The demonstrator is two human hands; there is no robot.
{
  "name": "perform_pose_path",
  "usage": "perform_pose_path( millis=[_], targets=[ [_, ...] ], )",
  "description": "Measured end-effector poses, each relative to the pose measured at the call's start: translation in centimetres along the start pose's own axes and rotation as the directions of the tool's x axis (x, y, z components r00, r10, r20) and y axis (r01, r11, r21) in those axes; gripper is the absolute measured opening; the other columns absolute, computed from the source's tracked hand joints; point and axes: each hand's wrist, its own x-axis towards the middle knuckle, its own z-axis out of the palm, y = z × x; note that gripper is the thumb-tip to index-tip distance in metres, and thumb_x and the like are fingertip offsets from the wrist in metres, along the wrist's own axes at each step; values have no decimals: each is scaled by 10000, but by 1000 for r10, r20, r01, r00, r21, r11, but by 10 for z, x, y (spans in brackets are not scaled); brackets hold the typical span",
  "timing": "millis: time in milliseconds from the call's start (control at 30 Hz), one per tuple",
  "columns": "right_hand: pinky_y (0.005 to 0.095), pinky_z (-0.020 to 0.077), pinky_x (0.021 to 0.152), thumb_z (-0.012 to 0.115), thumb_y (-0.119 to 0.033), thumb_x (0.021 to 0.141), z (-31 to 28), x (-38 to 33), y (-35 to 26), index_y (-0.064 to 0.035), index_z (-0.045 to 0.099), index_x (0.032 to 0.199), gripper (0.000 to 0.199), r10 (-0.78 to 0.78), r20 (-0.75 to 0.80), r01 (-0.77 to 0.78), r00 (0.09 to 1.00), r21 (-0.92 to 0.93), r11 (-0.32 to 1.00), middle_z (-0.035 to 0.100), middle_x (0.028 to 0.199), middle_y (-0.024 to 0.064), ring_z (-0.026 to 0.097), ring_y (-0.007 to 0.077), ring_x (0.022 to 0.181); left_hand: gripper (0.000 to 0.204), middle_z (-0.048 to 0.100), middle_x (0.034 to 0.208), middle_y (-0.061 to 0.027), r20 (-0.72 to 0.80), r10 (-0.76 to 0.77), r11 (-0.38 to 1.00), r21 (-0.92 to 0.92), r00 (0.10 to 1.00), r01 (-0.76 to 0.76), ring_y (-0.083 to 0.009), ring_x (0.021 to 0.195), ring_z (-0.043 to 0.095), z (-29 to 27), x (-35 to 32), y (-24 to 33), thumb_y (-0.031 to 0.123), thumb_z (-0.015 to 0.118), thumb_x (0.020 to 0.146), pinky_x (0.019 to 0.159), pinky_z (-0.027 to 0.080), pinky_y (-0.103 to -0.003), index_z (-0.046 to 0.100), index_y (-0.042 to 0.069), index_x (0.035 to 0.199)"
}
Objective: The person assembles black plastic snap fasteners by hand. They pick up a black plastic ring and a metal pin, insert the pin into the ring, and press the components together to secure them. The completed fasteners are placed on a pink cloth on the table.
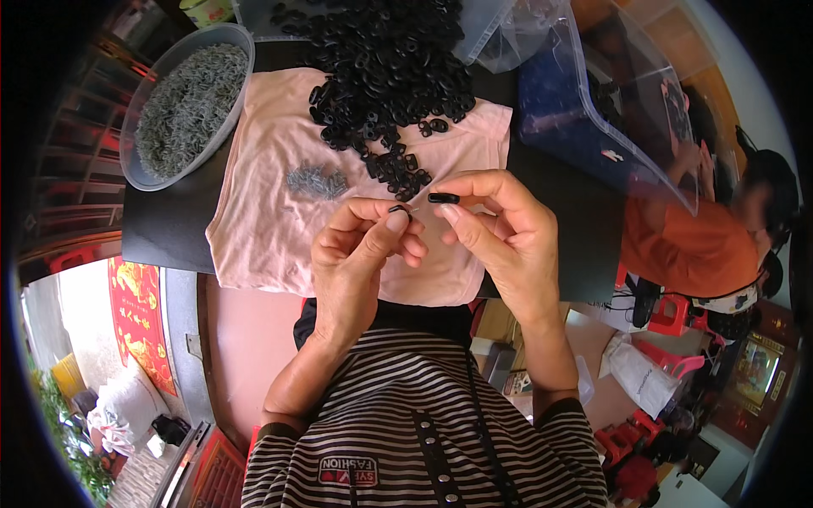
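Black oval piece (444,198) is what I follow through the head view, the only feed I have. It sits in front of my right hand's (500,224) fingertips, pinched between thumb and index finger above the near part of the pink cloth (262,203). My left hand (360,245) pinches a second black piece (398,208) the same way, with a thin pale sliver showing just beside it; I take that for a metal bit, though it is too small to be sure. The two hands are near each other, and the pieces they hold are apart, so I judge this pair not yet joined.

Plenty looks left. Beyond the hands, a large pile of black pieces (385,59) spreads from the far side down onto the cloth, trailing off into a small cluster (400,173) just past my fingers. Left of that cluster lies a little heap of grey metal bits (318,180), and the round plastic bowl (248,59) at the far left holds a great many more (193,106).

What is done, I cannot count: I make out no separate stack of finished pieces on the cloth, and the contents of the blue-sided bin (550,127) on the right are not clear enough to judge. By my reading, the work is mostly ahead.
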Motion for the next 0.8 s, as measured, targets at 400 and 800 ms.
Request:
perform_pose_path(
  millis=[400, 800],
  targets=[
    [205, 522, 716, 577, 46, 840, 0, -1, -6, 43, 592, 1011, 171, -8, 18, 8, 1000, 30, 1000, 605, 969, 76, 605, 90, 828, 139, 644, 850, -127, 3, 53, 996, 70, 999, -53, -167, 683, 623, 3, -1, 11, 90, 612, 874, 627, 509, -278, 586, -34, 931],
    [226, 446, 642, 570, -8, 859, 2, 6, -11, -52, 620, 1143, 292, -113, 132, 141, 985, -230, 963, 590, 863, 61, 550, 107, 722, 124, 642, 857, -128, 40, 48, 997, 66, 998, -50, -162, 691, 624, -1, 3, 13, 62, 605, 874, 617, 508, -270, 584, -41, 940]
  ],
)
